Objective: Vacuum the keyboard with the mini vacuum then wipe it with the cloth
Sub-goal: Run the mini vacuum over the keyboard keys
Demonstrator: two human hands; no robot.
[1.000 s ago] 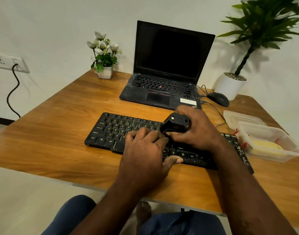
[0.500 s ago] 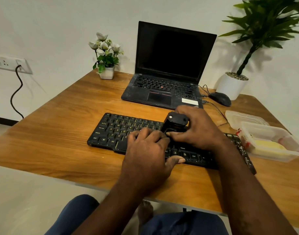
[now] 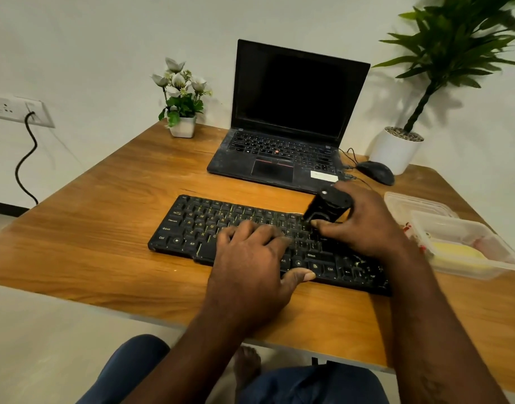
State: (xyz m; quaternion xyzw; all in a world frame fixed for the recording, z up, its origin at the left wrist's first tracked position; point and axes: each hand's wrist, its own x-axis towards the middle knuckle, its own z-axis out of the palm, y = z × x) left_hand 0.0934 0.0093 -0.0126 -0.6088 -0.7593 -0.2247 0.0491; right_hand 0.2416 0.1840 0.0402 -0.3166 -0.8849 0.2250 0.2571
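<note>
Glossy wood-grain table [image 3: 90, 228] carries a flat black keyboard [image 3: 198, 225], crumbs speckling its right end. Right hand [image 3: 364, 225] grips the stubby black mini vacuum [image 3: 327, 207] on the keyboard's upper right rows; left hand [image 3: 250, 263] lies flat on its middle keys, hiding them. Behind the keyboard stands a dusty laptop [image 3: 279, 161], right of it a clear plastic tub [image 3: 469, 249]

Person, viewed from the head: two bare forearms [image 3: 425, 316] ending in the left hand [image 3: 250, 258] and right hand [image 3: 364, 225]; dark blue fabric legwear [image 3: 128, 371] covering both knees; one bare foot [image 3: 246, 365] between them.
</note>
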